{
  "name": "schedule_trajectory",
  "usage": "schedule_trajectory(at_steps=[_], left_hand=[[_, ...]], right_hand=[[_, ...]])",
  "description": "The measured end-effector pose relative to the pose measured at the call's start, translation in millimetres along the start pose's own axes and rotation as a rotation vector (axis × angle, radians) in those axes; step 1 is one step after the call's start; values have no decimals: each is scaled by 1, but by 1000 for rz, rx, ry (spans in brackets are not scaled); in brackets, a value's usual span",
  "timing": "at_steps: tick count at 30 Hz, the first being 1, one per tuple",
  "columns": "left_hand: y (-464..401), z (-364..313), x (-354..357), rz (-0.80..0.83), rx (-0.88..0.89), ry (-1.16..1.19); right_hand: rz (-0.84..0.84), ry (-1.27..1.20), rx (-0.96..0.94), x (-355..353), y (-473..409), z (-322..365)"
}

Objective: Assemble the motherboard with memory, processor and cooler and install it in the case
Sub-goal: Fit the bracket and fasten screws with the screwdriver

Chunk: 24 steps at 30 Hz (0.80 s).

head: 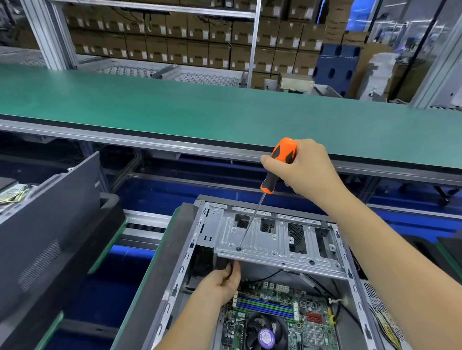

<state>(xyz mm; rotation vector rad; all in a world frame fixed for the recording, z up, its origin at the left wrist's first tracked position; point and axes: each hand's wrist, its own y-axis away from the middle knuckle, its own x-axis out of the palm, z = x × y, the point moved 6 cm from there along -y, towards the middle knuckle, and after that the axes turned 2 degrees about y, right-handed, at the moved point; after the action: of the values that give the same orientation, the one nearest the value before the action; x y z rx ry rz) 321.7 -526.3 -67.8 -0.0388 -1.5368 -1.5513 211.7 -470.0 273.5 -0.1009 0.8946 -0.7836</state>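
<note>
Orange-and-black screwdriver handle [278,164], green motherboard [283,321] with blue memory slots [265,306], purple-labelled black cooler fan [265,339].

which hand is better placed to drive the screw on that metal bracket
Right. The right hand already grips the screwdriver, its tip on the drive bracket. The left hand is busy under the bracket's edge.

Long green-topped workbench [174,109] with grey metal edge, aluminium frame posts [41,22] rising behind it, roller conveyor racks [176,75] beyond, stacked brown cardboard boxes [179,36] filling the back, blue pallets [336,65] upright at right, blue floor [127,263] below.
</note>
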Motion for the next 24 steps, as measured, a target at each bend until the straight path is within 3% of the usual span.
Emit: schedule_trajectory(at_steps=[18,24], left_hand=[[22,17,11,-20,-41,-37],[30,20,18,79,-122,-44]], right_hand=[[39,-8,-31,0,0,12],[37,-5,-23,0,-1,14]])
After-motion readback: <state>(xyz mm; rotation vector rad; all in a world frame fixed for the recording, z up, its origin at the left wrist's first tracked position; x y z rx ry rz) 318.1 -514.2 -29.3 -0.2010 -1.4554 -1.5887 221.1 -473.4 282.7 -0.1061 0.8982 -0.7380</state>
